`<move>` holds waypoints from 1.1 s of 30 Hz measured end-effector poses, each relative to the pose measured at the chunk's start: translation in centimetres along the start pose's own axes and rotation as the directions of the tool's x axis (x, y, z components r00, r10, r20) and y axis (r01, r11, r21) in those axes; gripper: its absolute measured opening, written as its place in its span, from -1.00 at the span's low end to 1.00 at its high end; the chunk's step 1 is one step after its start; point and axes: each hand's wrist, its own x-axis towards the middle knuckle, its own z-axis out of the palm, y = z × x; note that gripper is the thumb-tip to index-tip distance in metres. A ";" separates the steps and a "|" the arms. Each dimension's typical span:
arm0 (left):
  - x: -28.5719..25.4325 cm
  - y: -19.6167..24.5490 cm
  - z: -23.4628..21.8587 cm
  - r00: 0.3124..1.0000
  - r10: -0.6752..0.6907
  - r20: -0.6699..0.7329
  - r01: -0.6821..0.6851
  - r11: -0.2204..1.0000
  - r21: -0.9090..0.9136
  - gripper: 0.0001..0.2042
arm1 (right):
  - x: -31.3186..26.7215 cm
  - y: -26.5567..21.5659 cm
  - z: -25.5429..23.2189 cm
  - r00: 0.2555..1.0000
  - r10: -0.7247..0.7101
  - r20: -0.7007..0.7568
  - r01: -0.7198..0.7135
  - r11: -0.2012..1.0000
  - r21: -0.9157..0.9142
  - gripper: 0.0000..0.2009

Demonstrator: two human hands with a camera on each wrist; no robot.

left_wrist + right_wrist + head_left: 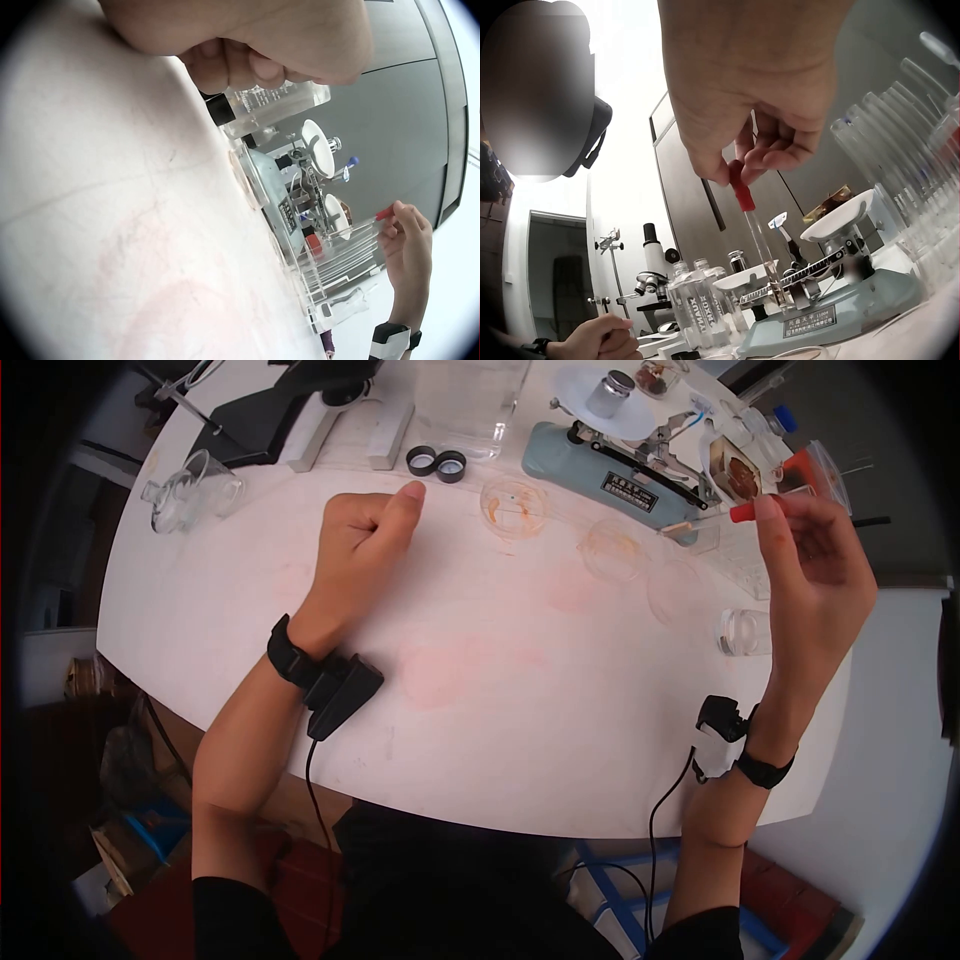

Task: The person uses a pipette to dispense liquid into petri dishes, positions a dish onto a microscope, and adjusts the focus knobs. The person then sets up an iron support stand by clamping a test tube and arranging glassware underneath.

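Observation:
My right hand [825,555] is raised above the right side of the table. Its thumb and fingertips pinch the red rubber bulb [742,196] of a dropper. The dropper's glass tube [759,241] slants downward and overlaps the balance in the right wrist view; a little liquid shows near its lower end. Below and beside this hand is a rack of clear test tubes [881,139]. My left hand [362,540] rests on the table with its fingers curled in and the thumb on top, nothing visible in it. Two black caps [436,463] lie just beyond it.
A blue-grey balance [570,465] with a weight [611,395] on its pan stands at the back. Shallow clear dishes [514,507] lie before it. A small glass beaker [742,632] is left of my right wrist. Glassware [195,492] and a microscope [652,262] stand at the left.

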 end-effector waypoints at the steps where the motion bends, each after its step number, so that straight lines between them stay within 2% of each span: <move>1: 0.1 0.1 -0.1 1.000 0.002 0.017 -0.002 1.000 0.007 -0.50 | 0.0 -0.3 -0.2 0.998 0.017 -0.052 -0.018 1.000 -0.025 -0.87; 2: 0.2 0.1 -0.2 0.999 0.005 0.031 -0.006 1.000 0.014 -0.50 | 0.0 -0.7 -0.3 0.994 0.029 -0.105 -0.034 0.998 -0.048 -0.86; 4: 0.3 0.1 -0.1 0.999 0.048 -0.011 -0.048 0.999 0.024 -0.51 | -0.2 -1.5 -0.2 0.994 0.022 -0.109 -0.029 0.998 -0.058 -0.87; 6: 0.3 0.3 0.0 0.999 0.038 0.015 -0.037 0.999 -0.032 -0.52 | -0.3 -2.0 0.1 0.987 0.021 -0.157 -0.035 0.996 -0.083 -0.87; 10: 0.6 -0.1 0.0 1.000 0.022 0.002 -0.022 0.999 -0.026 -0.52 | 0.9 -3.3 2.0 0.990 0.029 -0.137 -0.029 1.000 0.004 -0.89; 12: 0.7 0.1 -0.1 1.000 0.021 -0.008 -0.022 0.999 -0.036 -0.53 | 1.9 -4.0 3.4 0.993 0.045 -0.106 -0.043 0.999 0.021 -0.89; 15: 1.0 -0.1 -0.1 1.000 0.022 -0.017 -0.023 0.999 -0.026 -0.54 | 3.2 -4.7 5.9 0.998 0.058 0.041 -0.061 0.994 0.094 -0.87; 18: 1.1 -0.1 -0.2 1.000 -0.001 -0.010 0.001 0.999 -0.032 -0.54 | 4.2 -5.1 8.2 0.994 0.068 0.082 -0.082 0.980 0.181 -0.87; 22: 1.3 0.2 -0.2 1.000 0.002 -0.024 -0.003 0.999 -0.032 -0.54 | 4.5 -5.4 9.5 0.995 0.049 0.087 -0.057 0.994 0.092 -0.86; 26: 1.1 0.6 -0.2 0.999 -0.050 -0.014 0.050 0.999 -0.002 -0.53 | 4.0 -4.1 10.1 0.991 0.055 0.120 -0.072 0.987 0.143 -0.85; 31: 0.9 1.0 0.2 0.999 -0.032 0.000 0.032 0.999 0.005 -0.53 | 3.8 -2.2 10.5 0.980 -0.031 0.195 0.021 0.998 0.056 -0.82; 33: 1.0 0.9 0.3 1.000 -0.030 0.001 0.030 0.999 0.018 -0.53 | 3.9 -2.3 10.6 0.979 -0.016 0.202 0.003 0.998 0.067 -0.84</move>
